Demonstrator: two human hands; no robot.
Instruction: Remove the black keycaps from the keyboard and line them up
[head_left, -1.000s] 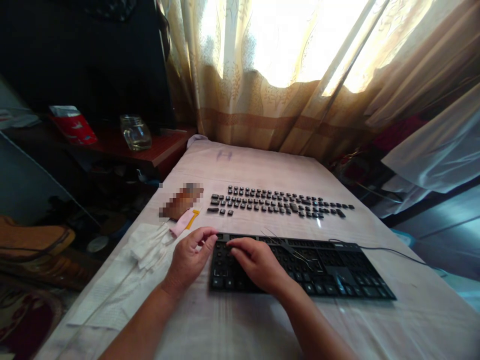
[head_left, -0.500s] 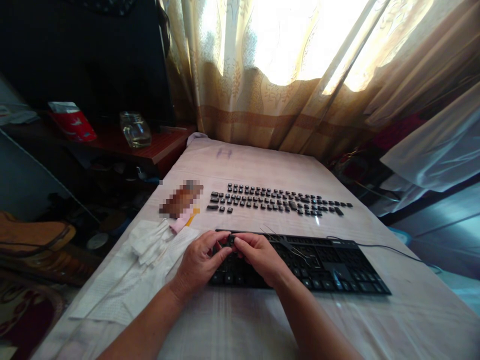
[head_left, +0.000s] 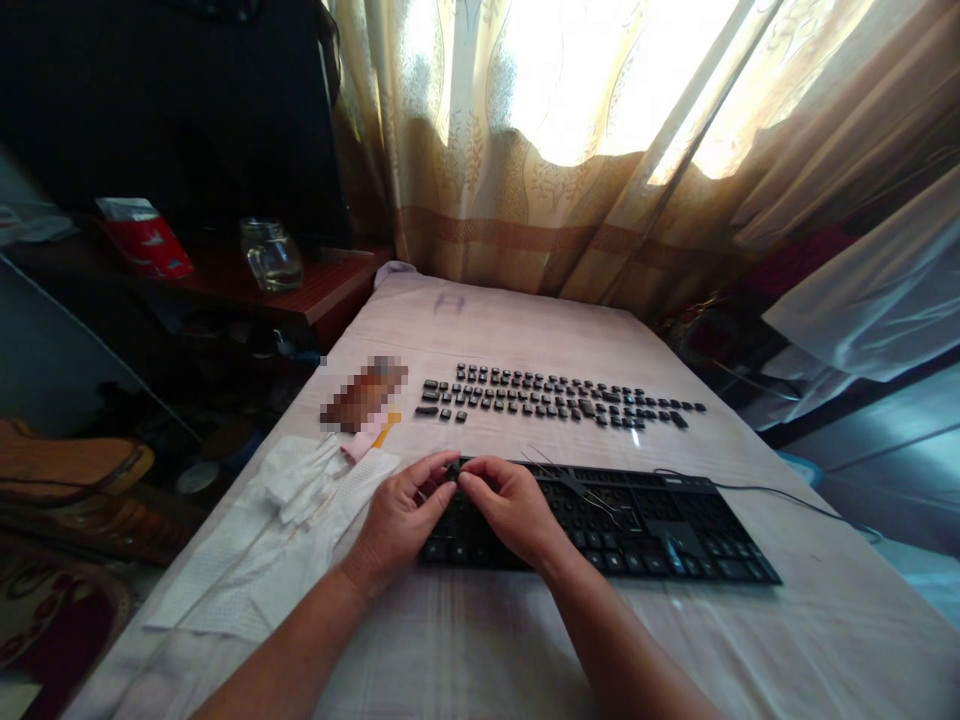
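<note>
Both hands meet above the left end of a black keyboard (head_left: pixel 675 535). My left hand (head_left: pixel 409 510) pinches a small dark piece, probably a keycap (head_left: pixel 453 468), between thumb and fingers. My right hand (head_left: pixel 506 500) has its thumb and forefinger closed on the same piece, which the fingertips mostly hide. Many key positions on the keyboard have no caps, while its front row still carries some. A thin wire tool (head_left: pixel 574 485) lies across the middle of the keyboard. Behind it, loose black keycaps (head_left: pixel 551 381) lie in rows on the cloth.
White tissues (head_left: pixel 262 540) and a blurred brown object (head_left: pixel 364 395) lie left on the cloth-covered table (head_left: pixel 525 325). A glass jar (head_left: pixel 271 257) and red container (head_left: pixel 150 240) stand on a side shelf (head_left: pixel 322 285). A cable (head_left: pixel 795 497) runs off right.
Both hands have moved slightly up in the view, with their fingertips still together on the small dark piece. The tool and loose keycaps keep their places.
</note>
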